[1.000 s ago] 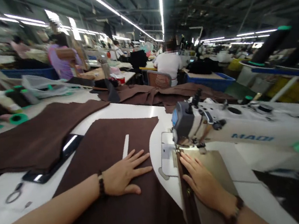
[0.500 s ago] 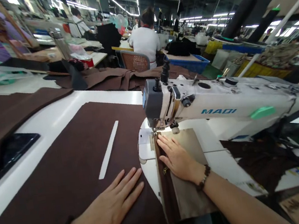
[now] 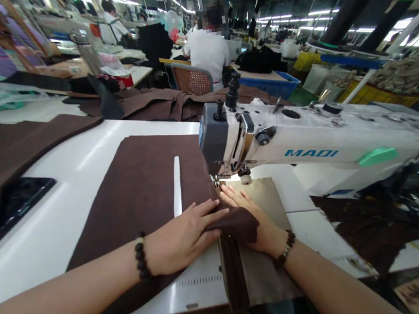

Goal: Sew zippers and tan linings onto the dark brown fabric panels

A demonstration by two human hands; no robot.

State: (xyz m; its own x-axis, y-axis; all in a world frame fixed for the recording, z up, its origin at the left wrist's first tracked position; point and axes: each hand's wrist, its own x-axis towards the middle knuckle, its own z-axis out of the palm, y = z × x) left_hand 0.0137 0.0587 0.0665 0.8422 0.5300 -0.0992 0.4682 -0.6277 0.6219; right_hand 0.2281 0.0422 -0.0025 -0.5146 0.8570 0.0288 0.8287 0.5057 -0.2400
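A dark brown fabric panel lies left of the sewing machine's needle area, with a narrow white strip on top. My left hand is closed on the panel's right edge, thumb below and fingers over the cloth. That edge laps across the back of my right hand, hiding part of it. My right hand lies flat, fingers stretched towards the presser foot, on a beige cloth piece. Along that piece runs a dark brown band, partly under the panel.
The white sewing machine extends to the right. Brown cloth and a dark glossy tray are at left. More brown pieces lie behind the table. A person sits ahead, facing away. Dark scraps lie at right.
My left hand has moved right and up, bringing the brown panel's edge over my right hand. The white strip has shifted right with the panel. My right hand has stayed in place.
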